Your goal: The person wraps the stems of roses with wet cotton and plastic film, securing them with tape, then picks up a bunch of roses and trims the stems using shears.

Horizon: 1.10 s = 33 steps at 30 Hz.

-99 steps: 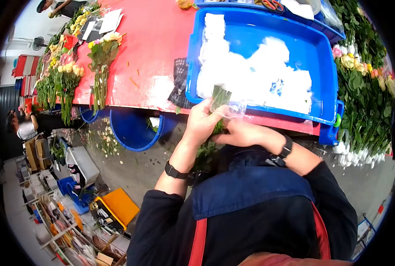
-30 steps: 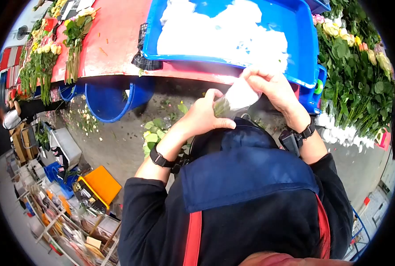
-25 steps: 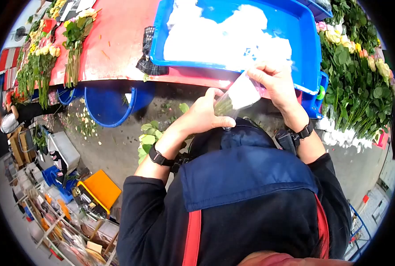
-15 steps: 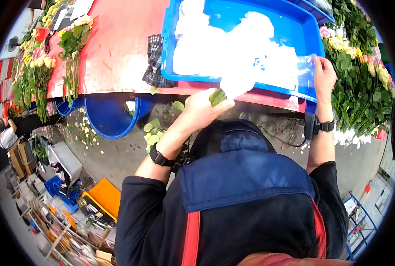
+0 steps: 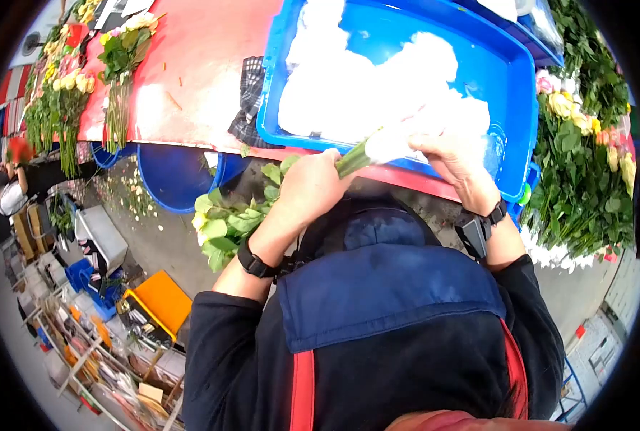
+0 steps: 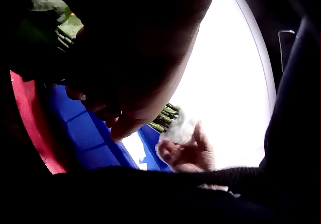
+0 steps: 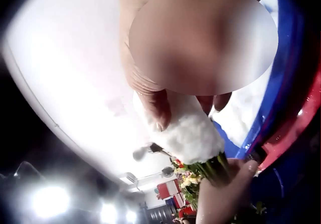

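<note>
My left hand [image 5: 313, 183] grips a bunch of green stems [image 5: 354, 159]; its leaves [image 5: 226, 219] hang out past the forearm at lower left. A white, wet-looking wad [image 5: 386, 146] covers the stem ends. My right hand [image 5: 458, 164] is at the wad's other end, over the front edge of the blue tray [image 5: 527, 108]. In the right wrist view, the thumb and fingers of my right hand [image 7: 145, 78] hold the wad [image 7: 185, 133] from both sides. The left wrist view shows the right fingers [image 6: 193, 154] curled against the wad [image 6: 181, 127].
White material [image 5: 327, 93] fills much of the tray, with clear plastic [image 5: 494, 147] at its right end. A checked cloth [image 5: 249, 100] lies left of it on the red table [image 5: 198, 86]. Flowers [image 5: 575, 158] stand at right; a blue bin [image 5: 169, 179] is below the table.
My right hand has come left from the tray's right side, where it held clear plastic, onto the wad. That plastic is out of the hand. More of the bunch's leaves show beside the left forearm.
</note>
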Motion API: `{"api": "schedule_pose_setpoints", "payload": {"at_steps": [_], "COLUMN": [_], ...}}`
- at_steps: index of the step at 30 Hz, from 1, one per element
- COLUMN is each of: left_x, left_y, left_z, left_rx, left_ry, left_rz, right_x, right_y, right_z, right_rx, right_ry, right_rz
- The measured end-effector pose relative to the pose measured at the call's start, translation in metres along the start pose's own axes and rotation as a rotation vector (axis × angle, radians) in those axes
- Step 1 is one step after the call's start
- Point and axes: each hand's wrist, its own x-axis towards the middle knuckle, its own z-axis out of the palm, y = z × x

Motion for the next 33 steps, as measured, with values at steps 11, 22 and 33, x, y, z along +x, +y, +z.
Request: {"api": "schedule_pose_setpoints", "payload": {"at_steps": [11,22,33], "left_x": [0.009,0.024,0.044], "left_y": [0.023,0.022,0.022], "left_z": [-0.042,-0.045,-0.047], "left_rx": [-0.772,-0.9,-0.928], "left_ry": [0.025,0.038,0.035], "left_rz": [-0.199,-0.256,-0.239], "right_x": [0.036,0.044,0.055], "right_y": [-0.018,0.014,0.015], "right_z": [0.025,0.011,0.013], "right_rx": [-0.214,-0.644,-0.581], "right_ry": [-0.293,0.077,-0.047], "right_rz": [0.101,-0.238,-0.348]}}
